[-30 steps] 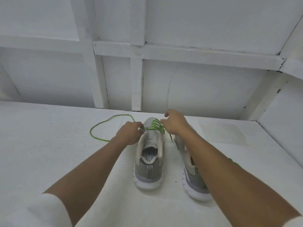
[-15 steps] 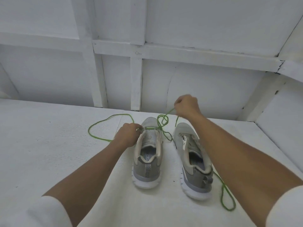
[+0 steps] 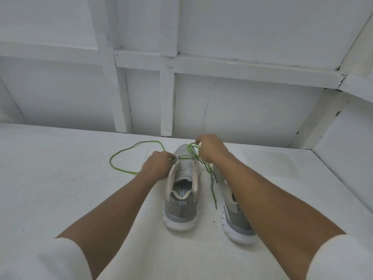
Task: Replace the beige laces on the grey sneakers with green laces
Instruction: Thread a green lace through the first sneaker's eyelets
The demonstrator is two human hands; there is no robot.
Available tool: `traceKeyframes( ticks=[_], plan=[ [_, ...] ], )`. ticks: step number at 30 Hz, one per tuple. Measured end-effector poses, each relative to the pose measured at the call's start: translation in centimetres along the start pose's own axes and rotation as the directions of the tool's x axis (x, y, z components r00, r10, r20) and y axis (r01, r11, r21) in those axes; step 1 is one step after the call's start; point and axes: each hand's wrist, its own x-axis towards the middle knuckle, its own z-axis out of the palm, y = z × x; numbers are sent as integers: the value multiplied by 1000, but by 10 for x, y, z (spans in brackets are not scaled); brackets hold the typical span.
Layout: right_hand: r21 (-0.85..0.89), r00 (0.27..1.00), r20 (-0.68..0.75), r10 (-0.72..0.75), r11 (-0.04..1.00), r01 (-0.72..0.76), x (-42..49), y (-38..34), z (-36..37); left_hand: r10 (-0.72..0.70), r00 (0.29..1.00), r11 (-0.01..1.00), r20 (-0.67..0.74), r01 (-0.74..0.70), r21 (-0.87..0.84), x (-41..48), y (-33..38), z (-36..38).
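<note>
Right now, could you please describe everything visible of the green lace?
The green lace is a thin, bright cord, slack, barely threaded: one short stretch crosses the left sneaker near its toe. The left hand pinches it beside the shoe, and beyond that a wide loop lies on the table. The right hand holds loops above the toe; one strand trails down between that shoe and the right sneaker.

Left sneaker [image 3: 181, 209] beside right sneaker [image 3: 236, 225]

Mesh-cloth sneaker [image 3: 182, 190], matt rough white tabletop [image 3: 60, 178].
</note>
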Motion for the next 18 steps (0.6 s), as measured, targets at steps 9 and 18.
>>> traceKeyframes(
  ticks=[9, 18],
  plan=[
    [-314, 991, 136, -18, 948, 60, -3, 13, 31, 3, 1000, 1000, -7, -3, 3, -1, 0, 0],
    [-49, 996, 73, 54, 998, -51, -3, -3, -6, -29, 1000, 1000, 0, 29, 4, 4, -1, -8]
  ],
)
